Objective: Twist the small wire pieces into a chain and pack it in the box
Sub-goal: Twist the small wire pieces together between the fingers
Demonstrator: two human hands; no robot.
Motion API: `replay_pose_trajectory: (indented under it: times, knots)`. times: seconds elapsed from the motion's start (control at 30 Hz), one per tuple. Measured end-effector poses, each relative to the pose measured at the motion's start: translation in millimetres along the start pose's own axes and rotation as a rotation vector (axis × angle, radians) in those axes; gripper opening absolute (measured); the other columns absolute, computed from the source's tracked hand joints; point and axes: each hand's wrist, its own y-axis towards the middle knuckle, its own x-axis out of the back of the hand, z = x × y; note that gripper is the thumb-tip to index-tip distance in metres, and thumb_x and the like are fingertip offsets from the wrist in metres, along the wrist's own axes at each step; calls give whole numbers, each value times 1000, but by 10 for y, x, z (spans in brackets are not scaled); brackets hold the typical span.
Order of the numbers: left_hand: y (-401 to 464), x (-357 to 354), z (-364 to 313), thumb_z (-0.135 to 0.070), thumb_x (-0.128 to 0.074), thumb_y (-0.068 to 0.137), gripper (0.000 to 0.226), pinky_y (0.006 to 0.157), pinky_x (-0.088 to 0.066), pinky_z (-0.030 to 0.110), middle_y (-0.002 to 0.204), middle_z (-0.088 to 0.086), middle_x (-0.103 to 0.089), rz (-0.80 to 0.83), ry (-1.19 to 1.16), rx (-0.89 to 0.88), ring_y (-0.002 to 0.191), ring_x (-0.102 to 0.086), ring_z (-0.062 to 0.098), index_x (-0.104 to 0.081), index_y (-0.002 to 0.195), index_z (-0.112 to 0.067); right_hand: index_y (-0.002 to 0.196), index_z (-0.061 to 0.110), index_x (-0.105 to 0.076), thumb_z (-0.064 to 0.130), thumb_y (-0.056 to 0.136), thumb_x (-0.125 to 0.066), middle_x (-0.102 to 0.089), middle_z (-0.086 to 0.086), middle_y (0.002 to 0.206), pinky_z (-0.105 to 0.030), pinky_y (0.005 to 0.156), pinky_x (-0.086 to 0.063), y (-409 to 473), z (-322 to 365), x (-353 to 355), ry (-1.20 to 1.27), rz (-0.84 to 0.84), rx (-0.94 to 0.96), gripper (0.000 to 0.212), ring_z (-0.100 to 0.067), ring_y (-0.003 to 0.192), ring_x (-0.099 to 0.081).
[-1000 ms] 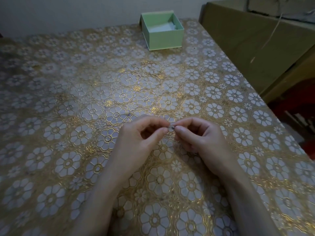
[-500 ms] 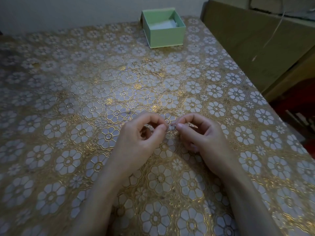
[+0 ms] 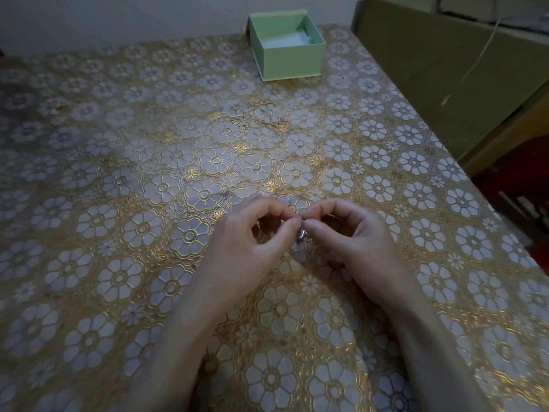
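Table (image 3: 89, 203) with gold floral cover. Green box (image 3: 289, 59), open top up, stands at its far edge. Well nearer than the box, left hand (image 3: 246, 251) and right hand (image 3: 356, 245) meet, thumb and forefinger of each pinching the small wire piece (image 3: 301, 233); its axis cannot be told.

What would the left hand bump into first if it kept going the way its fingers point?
The left hand points toward the right hand, so it would meet those fingertips first. They already nearly touch around the small wire piece. Depth is hard to judge.
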Motion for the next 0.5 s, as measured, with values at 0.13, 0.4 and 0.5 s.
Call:
replay_pose_trajectory:
  times: [0.13, 0.4, 0.5]
  knots:
    - [-6, 0, 25, -28, -63, 76, 4, 56, -32, 9, 69, -19, -53, 9, 26, 15, 58, -47, 1, -60, 73, -28, 75, 11, -63, -4, 82, -63, -59, 13, 56, -7, 49, -37, 4, -14, -3, -15, 10, 7, 17, 4, 50, -51]
    - [1, -2, 46, -28, -61, 75, 4, 58, -33, 10, 71, -11, -50, 28, 68, 10, 62, -46, 4, -61, 73, -25, 76, 15, -64, 0, 81, -65, -60, 12, 61, -9, 52, -38, 9, -68, -3, -34, 20, 15, 16, 4, 54, -49]
    - [4, 8, 46, -29, -62, 74, 7, 58, -33, 10, 67, -8, -50, 28, 62, 0, 61, -45, 4, -60, 70, -25, 76, 15, -64, 4, 80, -66, -60, 11, 63, -10, 53, -38, 8, -67, 3, -23, 21, 24, 12, 3, 56, -50]
